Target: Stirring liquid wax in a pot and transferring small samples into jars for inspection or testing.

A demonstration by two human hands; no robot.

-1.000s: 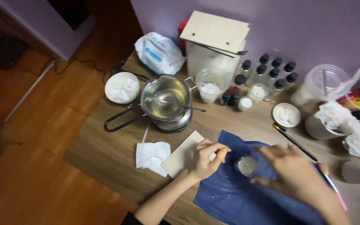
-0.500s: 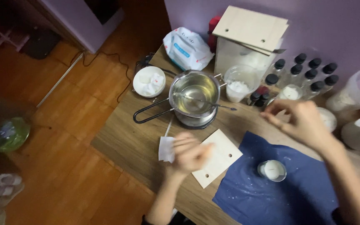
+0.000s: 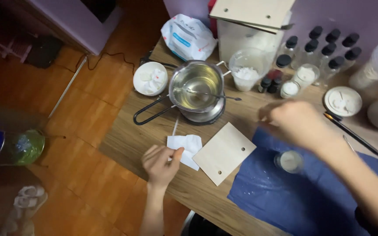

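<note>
The left hand (image 3: 162, 164) rests at the near edge of the table (image 3: 132, 140). Its fingers are bent and the thumb and fingertips pinch the corner of a white tissue (image 3: 184, 147). The tissue lies flat on the wood, touching the left edge of a thin wood board (image 3: 224, 153) with two small holes.

The right hand (image 3: 294, 123) is up in the air over the table, past the far edge of the blue cloth (image 3: 302, 196). It is blurry, so I cannot tell if it is open or shut, or if it holds anything. It is near the small jars.

A small glass cup (image 3: 289, 161) with white stuff in it stands on the blue cloth, just under the right arm. White dust is spilled on the cloth.

Behind the tissue sits a metal pot (image 3: 197, 89) with clear liquid and a thin stick (image 3: 213, 94) lying across it. Left of it is a white bowl (image 3: 150, 78). Right of it is a clear tub (image 3: 246, 70) with white flakes. Dark-capped bottles (image 3: 324, 46) stand in rows at the back.

To lift the tissue well, I think the left hand should pull it gently toward itself, so the board is not bumped. The pot looks like it may be hot and full, so both hands had best stay low and slow near it. The right arm should keep clear of the glass cup, which could tip.
</note>
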